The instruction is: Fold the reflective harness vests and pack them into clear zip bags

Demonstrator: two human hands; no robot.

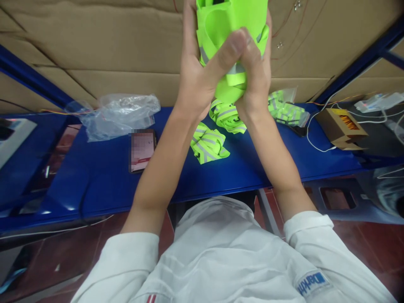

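My left hand [205,69] and my right hand [254,69] are raised in front of me, wrapped from both sides round a neon-green bundle of reflective strap [233,17] with silver-grey stripes. Both thumbs meet on its near face, and the far fingers are mostly hidden. The bundle's top runs out of the frame. Beneath my hands, on the blue table [240,172], lie a loose heap of the same green strap [208,145] and a coiled one [227,115] just behind it.
A clear plastic bag [123,113] and a phone [142,150] lie on the left. To the right are a clear bag of green straps [288,109], a small open cardboard box [341,128] and white cables [311,130]. Brown cardboard [126,50] covers the back; blue posts [350,63] flank it.
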